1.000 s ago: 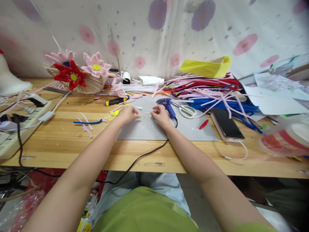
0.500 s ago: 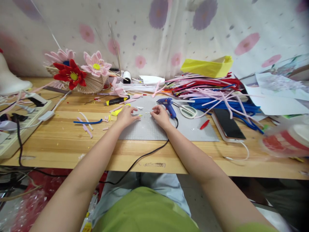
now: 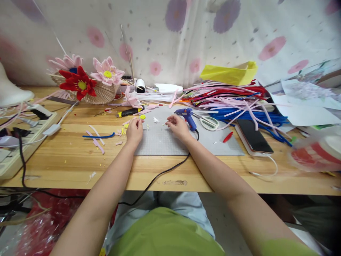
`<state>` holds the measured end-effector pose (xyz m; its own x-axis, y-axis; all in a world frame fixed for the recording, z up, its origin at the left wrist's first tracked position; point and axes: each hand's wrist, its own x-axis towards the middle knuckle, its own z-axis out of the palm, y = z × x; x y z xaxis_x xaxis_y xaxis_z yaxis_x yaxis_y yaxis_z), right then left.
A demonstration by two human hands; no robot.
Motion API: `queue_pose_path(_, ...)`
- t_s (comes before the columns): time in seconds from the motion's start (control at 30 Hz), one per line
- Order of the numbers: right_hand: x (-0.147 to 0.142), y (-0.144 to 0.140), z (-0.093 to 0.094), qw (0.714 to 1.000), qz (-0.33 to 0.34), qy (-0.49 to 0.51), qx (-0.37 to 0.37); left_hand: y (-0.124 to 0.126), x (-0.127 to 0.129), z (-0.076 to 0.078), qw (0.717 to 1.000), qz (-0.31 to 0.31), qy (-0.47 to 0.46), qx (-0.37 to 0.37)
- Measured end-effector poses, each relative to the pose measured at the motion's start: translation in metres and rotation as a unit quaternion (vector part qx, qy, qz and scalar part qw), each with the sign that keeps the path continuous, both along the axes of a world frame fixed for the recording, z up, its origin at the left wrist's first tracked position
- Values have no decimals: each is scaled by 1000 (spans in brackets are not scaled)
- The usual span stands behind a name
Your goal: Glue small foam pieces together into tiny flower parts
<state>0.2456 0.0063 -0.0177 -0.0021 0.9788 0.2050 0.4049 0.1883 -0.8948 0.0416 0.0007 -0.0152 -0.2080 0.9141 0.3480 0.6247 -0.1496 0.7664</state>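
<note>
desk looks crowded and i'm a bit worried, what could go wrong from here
The blue glue gun lies right beside the right hand; if hot, its nozzle could burn a finger. Its black cord runs under the right forearm and could snag, dragging the gun. The tiny pieces at the left hand could scatter easily.

Both bare forearms reach forward and converge toward the middle, the hands near each other but apart. The left hand (image 3: 134,129) lies knuckles up with its fingers curled and the fingertips drawn together. The right hand (image 3: 178,127) rests palm down, wrist low, thumb and forefinger pinched at its left side.
</note>
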Motion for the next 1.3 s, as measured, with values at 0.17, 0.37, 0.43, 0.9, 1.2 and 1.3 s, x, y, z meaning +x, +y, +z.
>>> queue_pose_path(0.17, 2, 5, 7, 1000, 7, -20, -7, 6, -1, -1, 999, -7, -35, -28)
queue_pose_path(0.37, -12, 8, 20, 993, 66, -102, -2, 6, 4, 0, 996, -55, -53, -40)
queue_pose_path(0.43, -27, 7, 21, 985, 111, -135, 1, 6, 3, -2, 994, -71, -68, -48)
queue_pose_path(0.9, -80, -3, 8, 957, 66, -280, 33, 9, -4, -6, 985, 27, -146, 89)
queue_pose_path(1.2, -41, -13, 14, 982, 77, -163, -50, 9, -8, -4, 975, 46, -176, 125)
queue_pose_path(1.3, -33, -14, 14, 986, 65, -151, -39, 10, -6, -3, 964, 8, -245, 104)
